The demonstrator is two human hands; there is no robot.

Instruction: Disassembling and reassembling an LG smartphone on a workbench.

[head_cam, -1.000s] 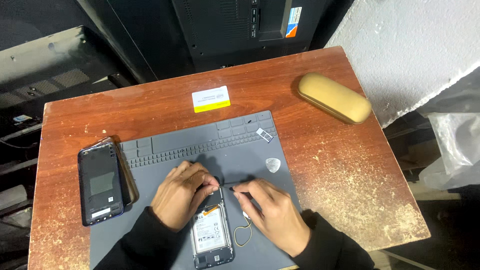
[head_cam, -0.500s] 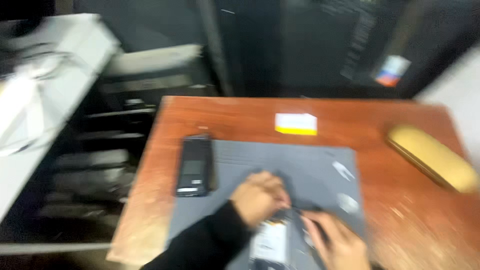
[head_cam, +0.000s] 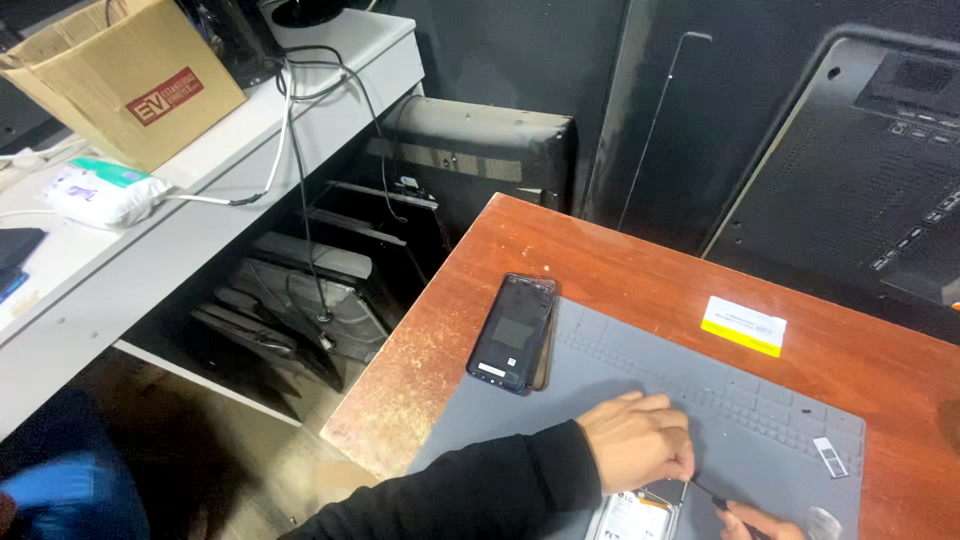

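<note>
My left hand (head_cam: 638, 440) rests on the grey work mat (head_cam: 640, 385), fingers curled against the top edge of an opened phone (head_cam: 635, 515) with its white battery showing. My right hand (head_cam: 760, 522) is mostly cut off at the bottom edge and pinches a thin dark tool (head_cam: 715, 498) whose tip points at the phone's upper corner. A black phone back cover (head_cam: 513, 332) lies on the mat's far left corner, apart from both hands.
A yellow and white card (head_cam: 743, 325) lies on the brown wooden table (head_cam: 480, 300). A small white tray piece (head_cam: 830, 456) sits on the mat. Left of the table stand a white shelf (head_cam: 200, 190), a cardboard box (head_cam: 120, 80), cables and stacked dark screens.
The view has swung left and down; the shelf and box have come into sight and the tan case has left the frame. Both hands stay at the opened phone.
</note>
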